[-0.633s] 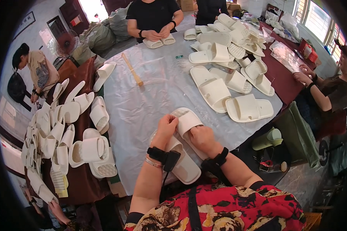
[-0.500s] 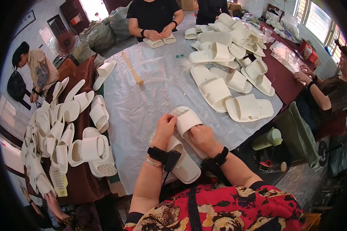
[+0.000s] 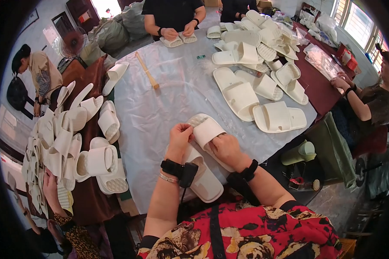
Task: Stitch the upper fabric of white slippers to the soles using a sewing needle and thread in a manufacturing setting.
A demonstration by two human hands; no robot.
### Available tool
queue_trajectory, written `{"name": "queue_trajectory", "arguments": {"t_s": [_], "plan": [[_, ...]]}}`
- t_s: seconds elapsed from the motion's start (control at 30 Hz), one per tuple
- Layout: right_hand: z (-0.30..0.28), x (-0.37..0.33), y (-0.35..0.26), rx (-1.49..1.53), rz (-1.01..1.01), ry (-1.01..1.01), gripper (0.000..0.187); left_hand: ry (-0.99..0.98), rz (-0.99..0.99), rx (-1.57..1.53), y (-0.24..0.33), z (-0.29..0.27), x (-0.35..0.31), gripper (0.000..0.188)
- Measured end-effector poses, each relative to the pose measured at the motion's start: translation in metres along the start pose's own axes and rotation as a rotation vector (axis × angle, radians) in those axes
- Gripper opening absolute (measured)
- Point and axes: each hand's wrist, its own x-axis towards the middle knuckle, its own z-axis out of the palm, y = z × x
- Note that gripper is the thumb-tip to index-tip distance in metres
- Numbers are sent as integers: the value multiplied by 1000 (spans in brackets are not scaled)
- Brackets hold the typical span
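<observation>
Just in front of me on the plastic-covered table lies a cream slipper (image 3: 208,131), toe pointing away. My right hand (image 3: 227,150) grips it at the strap, with the fingertips tucked under the strap's edge and out of sight. Beside the strap's left side, my left hand (image 3: 180,139) is closed in a pinch. Whatever sits between those fingertips is too small or hidden to make out. A second cream slipper (image 3: 206,184) lies beneath my left wrist, partly covered by the black band and device there.
Loose cream slippers (image 3: 240,96) pile up at the right. More slippers (image 3: 100,162) crowd the brown-covered surface at left, where another person's hand (image 3: 51,190) reaches in. A wooden-handled tool (image 3: 148,72) lies on the table (image 3: 160,108). Across it, a person in black handles slippers (image 3: 173,42).
Both my hands stay at the slipper with little movement. The hand at lower left has moved up among the slippers. The person across has drawn their hands apart.
</observation>
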Motion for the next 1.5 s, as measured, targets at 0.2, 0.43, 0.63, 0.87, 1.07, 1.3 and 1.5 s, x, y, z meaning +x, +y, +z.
{"name": "queue_trajectory", "arguments": {"t_s": [0.2,0.43,0.63,0.87,1.07,1.3,1.5], "plan": [[-2,-2,13,27,-34,-50,14,-7,-16,-22,5,0,-4,11],[-13,-3,10,68,11,-101,13,103,207,4,21,12,-29,12],[-38,0,-6,126,43,-75,10,91,404,15,13,21,-61,12],[-34,32,-21,295,-173,183,23,-20,370,22,4,22,-58,10],[-16,27,-10,269,-167,60,20,-6,352,5,4,23,-59,8],[-15,26,-7,360,-149,90,11,26,349,24,-1,23,-57,8],[-16,24,-8,404,-128,117,10,102,397,-88,-3,21,-56,8]]}}
